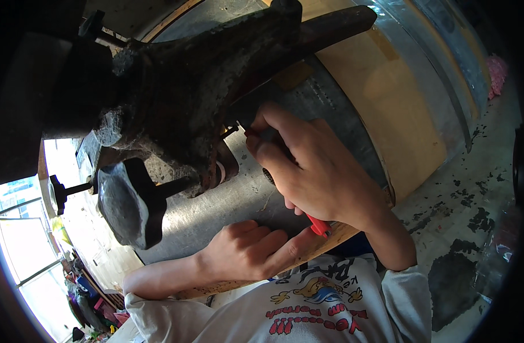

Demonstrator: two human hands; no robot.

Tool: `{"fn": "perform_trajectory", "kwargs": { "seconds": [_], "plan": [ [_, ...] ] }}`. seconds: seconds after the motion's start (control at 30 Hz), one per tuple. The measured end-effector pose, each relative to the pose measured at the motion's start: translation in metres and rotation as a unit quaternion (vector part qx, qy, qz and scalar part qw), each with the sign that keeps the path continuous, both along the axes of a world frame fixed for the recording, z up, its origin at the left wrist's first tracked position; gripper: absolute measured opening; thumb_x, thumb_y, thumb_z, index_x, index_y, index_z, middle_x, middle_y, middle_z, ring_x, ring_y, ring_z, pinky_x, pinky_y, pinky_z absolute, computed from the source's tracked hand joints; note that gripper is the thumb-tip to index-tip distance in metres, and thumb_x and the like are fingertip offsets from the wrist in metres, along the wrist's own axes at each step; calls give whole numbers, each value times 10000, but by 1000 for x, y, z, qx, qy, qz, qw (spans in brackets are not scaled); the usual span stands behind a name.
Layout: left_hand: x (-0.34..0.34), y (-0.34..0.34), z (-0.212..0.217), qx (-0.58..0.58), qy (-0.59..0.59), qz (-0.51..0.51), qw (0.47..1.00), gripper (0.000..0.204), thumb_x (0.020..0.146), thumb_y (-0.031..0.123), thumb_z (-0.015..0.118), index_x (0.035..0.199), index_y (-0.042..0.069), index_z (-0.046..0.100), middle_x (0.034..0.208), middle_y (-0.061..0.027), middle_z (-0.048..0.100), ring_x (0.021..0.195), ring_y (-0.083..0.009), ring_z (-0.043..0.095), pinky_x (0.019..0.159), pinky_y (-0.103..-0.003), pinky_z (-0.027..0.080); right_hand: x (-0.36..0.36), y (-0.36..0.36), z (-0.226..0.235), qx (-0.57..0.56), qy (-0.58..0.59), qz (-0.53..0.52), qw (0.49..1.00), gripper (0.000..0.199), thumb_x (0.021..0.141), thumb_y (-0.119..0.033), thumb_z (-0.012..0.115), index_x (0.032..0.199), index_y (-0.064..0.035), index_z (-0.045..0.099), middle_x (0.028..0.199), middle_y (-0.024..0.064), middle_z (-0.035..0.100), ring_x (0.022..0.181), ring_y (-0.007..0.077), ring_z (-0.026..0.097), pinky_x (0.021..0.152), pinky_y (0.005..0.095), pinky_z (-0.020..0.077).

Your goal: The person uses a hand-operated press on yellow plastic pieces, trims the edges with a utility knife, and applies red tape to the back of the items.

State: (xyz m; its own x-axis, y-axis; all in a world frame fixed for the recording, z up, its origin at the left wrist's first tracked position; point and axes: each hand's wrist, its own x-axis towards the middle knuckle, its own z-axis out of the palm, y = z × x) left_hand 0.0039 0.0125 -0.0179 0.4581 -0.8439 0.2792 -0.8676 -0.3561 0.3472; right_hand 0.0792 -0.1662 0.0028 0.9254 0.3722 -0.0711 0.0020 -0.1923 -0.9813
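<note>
The fingers of our right hand point(316, 166) are closed around a slim red-handled tool point(320, 227), its thumb and forefinger pinched narrow at the far end, where a little red shows between them. We take the two red parts to be one piece, since the palm hides its middle. The tool lies under the hand, slanting from the front edge of the counter point(213, 208) towards a small dark pin point(231, 132) on the machine point(176, 86); whether its tip touches that pin, we cannot tell.

Our left hand point(247, 248) lies near the front edge, three fingers curled and the forefinger stretched to the red end, touching it or just beside it. We cannot see whether anything sits inside that curl.

We judge the tool light and stiff, its smooth handle perhaps slippery in damp fingers and not fragile. The best hold seems to be the thick red part in the palm, with thumb and forefinger steering the front.

Further out to the left stand a large star-shaped knob point(124, 203) and a smaller knob point(57, 195). On the right, a tan panel point(396, 97) curves away above the worn floor point(430, 228).
</note>
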Motion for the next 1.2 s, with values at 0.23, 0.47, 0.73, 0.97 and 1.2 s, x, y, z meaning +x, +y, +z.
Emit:
{"fn": "perform_trajectory", "kwargs": {
  "seconds": [0.23,0.47,0.73,0.97,1.2],
  "plan": [
    [0,-3,5,-1,7,6,1000,342,770,121,715,1100,32,694,538,78,481,418,-69,490,393,-250,365,-20,-24,3,5,39,26,999,157,995,-150,515,1033,2,507,713,106,616,415,155,582,373,297,434],
    [2,-6,4,-68,46,39,996,268,749,-2,654,1012,36,690,557,13,585,433,-128,571,415,-290,464,-88,-102,16,86,137,-62,985,221,1001,-196,550,1098,-1,512,748,76,623,511,91,574,401,253,419],
    [-3,-6,8,-42,44,88,994,251,756,-41,623,982,56,671,562,-13,605,440,-167,597,427,-311,475,-115,-142,20,176,26,-142,974,323,1016,-225,505,1228,15,462,800,93,588,429,73,501,366,213,416],
    [-10,-12,9,-43,23,136,990,158,832,-6,627,965,66,673,583,-55,628,481,-192,645,447,-316,500,-131,-142,26,183,20,-118,976,349,1025,-234,510,1276,0,448,802,83,594,430,75,509,376,220,421],
    [-13,-14,7,-70,-5,181,981,152,860,33,621,998,82,663,610,-77,635,494,-222,646,471,-335,503,-135,-147,35,102,6,-117,988,330,997,-256,611,1192,3,546,818,87,608,551,106,586,466,251,453]
  ]
}}
